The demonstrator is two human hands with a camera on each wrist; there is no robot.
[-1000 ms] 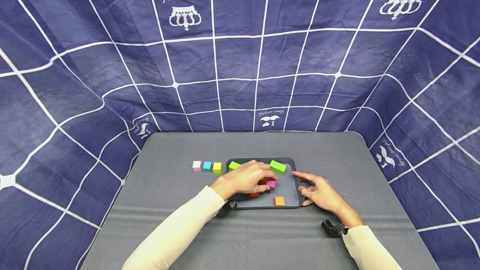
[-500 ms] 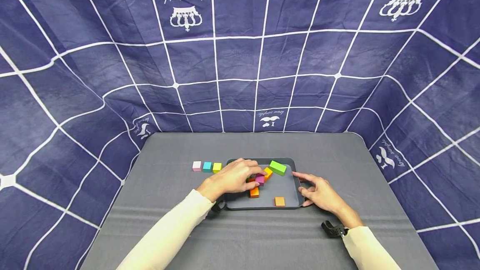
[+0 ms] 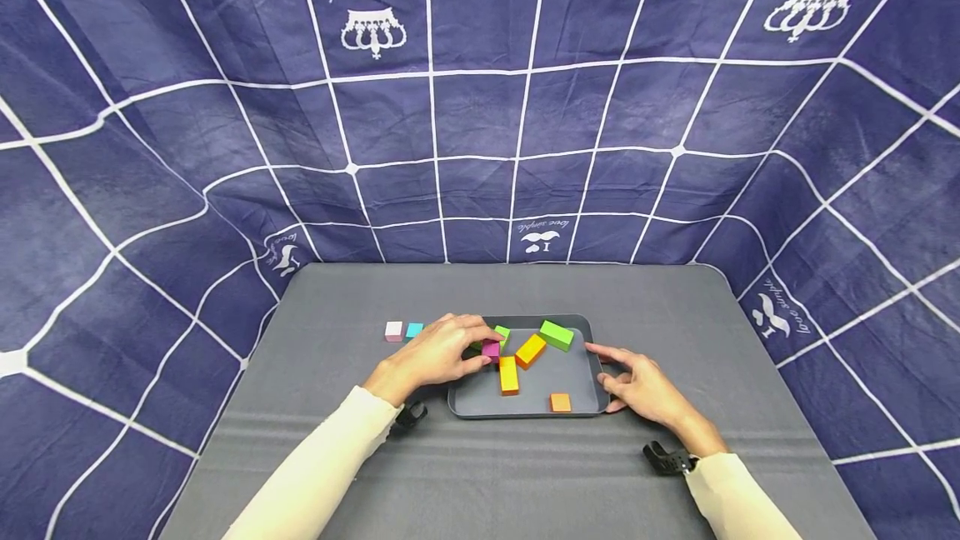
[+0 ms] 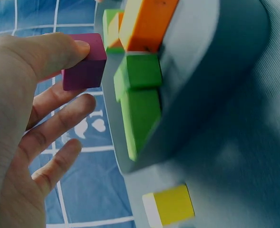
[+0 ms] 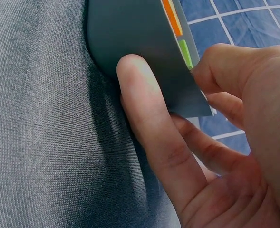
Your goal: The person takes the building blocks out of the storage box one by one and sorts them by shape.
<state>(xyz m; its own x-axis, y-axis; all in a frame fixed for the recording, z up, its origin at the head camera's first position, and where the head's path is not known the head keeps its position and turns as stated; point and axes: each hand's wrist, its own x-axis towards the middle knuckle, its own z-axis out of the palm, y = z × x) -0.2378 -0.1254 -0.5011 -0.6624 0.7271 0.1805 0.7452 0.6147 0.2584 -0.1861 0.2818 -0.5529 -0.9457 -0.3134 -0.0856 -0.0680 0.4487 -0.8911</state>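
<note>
My left hand (image 3: 435,352) pinches a purple cube (image 4: 85,66) between thumb and fingers, raised over the left end of a shallow grey tray (image 3: 517,417). In the left wrist view, green blocks (image 4: 142,111) lie in the tray beside that cube. My right hand (image 3: 637,386) grips the tray's right side. Its thumb is at the rim, and one finger lies against the outer wall (image 5: 140,28). Two orange-yellow blocks (image 3: 509,376), another green block (image 3: 557,335) and a small orange block (image 3: 560,402) are also in the tray.
Left of the tray, a pale pink cube (image 3: 393,332) and a turquoise cube (image 3: 414,331) stand on the grey table (image 3: 315,407). A yellow cube (image 4: 175,204) shows in the left wrist view; my left hand hides it in the head view. A blue gridded cloth (image 3: 480,123) hangs behind.
My left hand has moved left across the tray with the purple cube, uncovering the orange-yellow blocks and covering the yellow cube. My right hand has stayed at the tray's right side.
</note>
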